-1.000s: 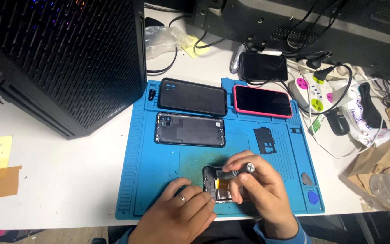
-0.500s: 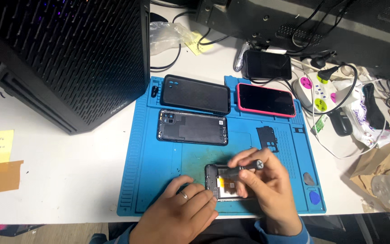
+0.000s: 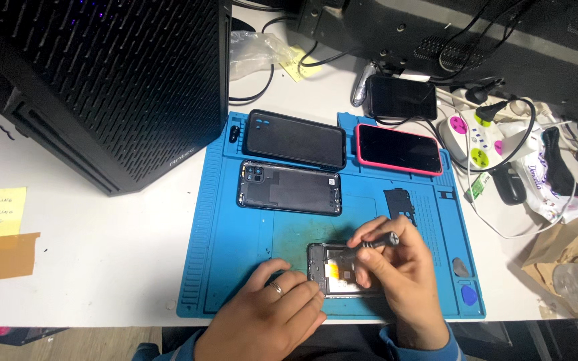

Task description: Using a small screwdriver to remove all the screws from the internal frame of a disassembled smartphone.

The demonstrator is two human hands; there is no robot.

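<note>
Four phones (image 3: 294,138), one screwdriver (image 3: 372,243).

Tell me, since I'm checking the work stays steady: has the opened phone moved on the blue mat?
No. The opened phone lies at the same spot near the front edge of the blue mat, below the back cover; only the camera shifted.

The blue work mat (image 3: 235,267) looks matt and rubbery. The pink-edged phone (image 3: 397,148) has a glossy glass face; the black back cover (image 3: 289,188) seems smooth plastic. The computer case (image 3: 102,73) is perforated metal, probably. The desk (image 3: 88,254) is smooth white.
</note>
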